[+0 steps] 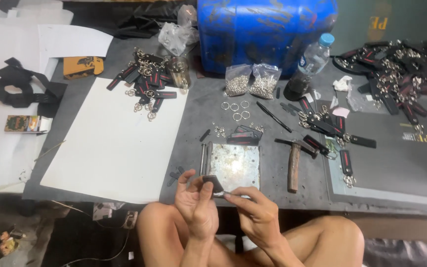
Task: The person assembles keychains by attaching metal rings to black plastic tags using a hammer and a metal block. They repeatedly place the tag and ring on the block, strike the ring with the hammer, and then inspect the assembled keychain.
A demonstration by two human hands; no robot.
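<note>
So from my feed here, both hands are up just above the near edge of the surface (273, 163), over the bare knees. The left hand (197, 205) has its fingers curled around a small dark key fob strap (212, 184), thumb and forefinger pinching it from the sides. The right hand (256, 213) comes in from the other side, fingers pressed together on a little silvery bit (223, 194) at the strap's lower end, can't tell exactly what that piece is, too small.

Right behind the hands there's a scuffed metal plate (235, 163) lying flat, and a hammer (294, 165) with a wooden handle just to its right. Further back are a few loose split rings (234, 110), two clear bags of silver hardware (252, 80), a plastic water bottle (312, 62) and a blue jerrycan (267, 29). Heaps of finished black fobs (147, 81) sit left and far right. A big white sheet (112, 143) covers the left part.
</note>
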